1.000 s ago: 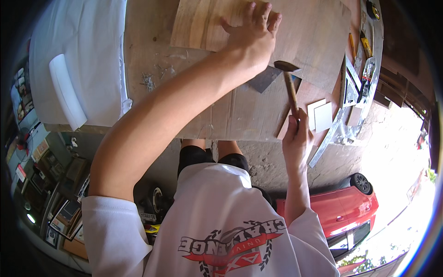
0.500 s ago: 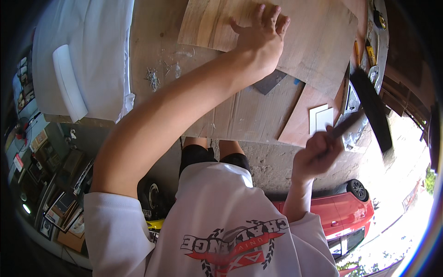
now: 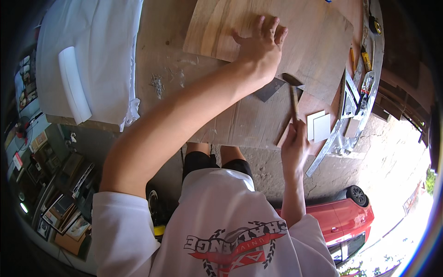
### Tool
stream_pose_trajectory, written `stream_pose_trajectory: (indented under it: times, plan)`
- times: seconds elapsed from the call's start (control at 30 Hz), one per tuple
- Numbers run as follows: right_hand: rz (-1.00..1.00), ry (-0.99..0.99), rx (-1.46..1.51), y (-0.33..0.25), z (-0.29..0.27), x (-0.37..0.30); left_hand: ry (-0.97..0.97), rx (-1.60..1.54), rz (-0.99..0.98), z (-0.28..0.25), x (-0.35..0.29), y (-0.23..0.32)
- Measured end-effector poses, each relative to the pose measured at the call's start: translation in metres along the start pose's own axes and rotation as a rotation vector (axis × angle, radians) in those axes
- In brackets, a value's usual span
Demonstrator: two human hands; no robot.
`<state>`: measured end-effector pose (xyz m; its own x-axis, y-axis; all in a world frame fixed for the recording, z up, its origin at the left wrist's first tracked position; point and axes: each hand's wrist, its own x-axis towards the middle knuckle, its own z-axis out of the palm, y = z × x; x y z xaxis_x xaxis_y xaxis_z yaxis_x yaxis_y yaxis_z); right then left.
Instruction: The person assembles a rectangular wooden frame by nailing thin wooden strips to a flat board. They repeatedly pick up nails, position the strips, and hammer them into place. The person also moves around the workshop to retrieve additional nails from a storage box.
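My left hand (image 3: pixel 261 51) lies with spread fingers on a thin plywood board (image 3: pixel 318 48), pressing it to the worktable (image 3: pixel 157 34). In my right hand (image 3: pixel 295 147) is a hammer (image 3: pixel 295 101), gripped by its wooden handle. The dark, narrow hammer head is down at the near edge of the plywood; I cannot tell whether it touches. Between my left wrist and the hammer, a dark flat square piece (image 3: pixel 268 91) sticks out from under the board. Two small white rectangular pieces (image 3: pixel 321 126) lie right of my right hand on a reddish-brown sheet.
Along the table's right side lie a metal square (image 3: pixel 349 94), a long ruler (image 3: pixel 324 148), a pencil (image 3: pixel 352 59), a yellow cutter (image 3: pixel 366 59) and a tape measure (image 3: pixel 375 26). White sheeting (image 3: pixel 99 41) with a white roll (image 3: pixel 74 85) covers the left. Metal bits (image 3: pixel 158 86) are scattered nearby.
The hammer has swung down and left from a raised position onto the plywood's near edge, my right hand moving with it. My left hand stays on the board.
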<state>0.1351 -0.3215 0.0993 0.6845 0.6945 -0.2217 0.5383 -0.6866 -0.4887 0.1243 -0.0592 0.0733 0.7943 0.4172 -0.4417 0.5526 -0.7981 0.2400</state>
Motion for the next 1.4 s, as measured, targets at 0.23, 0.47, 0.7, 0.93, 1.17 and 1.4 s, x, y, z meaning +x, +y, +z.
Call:
stream_pose_trajectory:
  times: [0.23,0.47,0.7,0.93,1.17,1.4]
  plan:
    - [-0.187,0.352,0.018,-0.005,0.000,0.001,0.023,-0.018,-0.007,0.002,0.001,-0.002]
    - [0.058,0.272,0.246,0.014,0.003,-0.013,0.119,-0.038,-0.002,0.000,0.001,-0.005]
    - [-0.093,0.221,0.025,0.044,0.022,-0.047,0.788,-0.646,-0.413,0.010,-0.030,-0.113]
    - [-0.275,0.049,-0.158,0.049,0.030,-0.038,0.460,-0.977,-0.376,0.019,-0.035,-0.189]
    - [-0.316,0.141,0.032,0.035,0.032,-0.023,0.753,-1.002,-0.288,-0.001,-0.097,-0.199]
    - [-0.257,0.107,0.241,-0.030,0.060,-0.011,1.067,-1.033,-0.530,0.040,-0.215,-0.187]
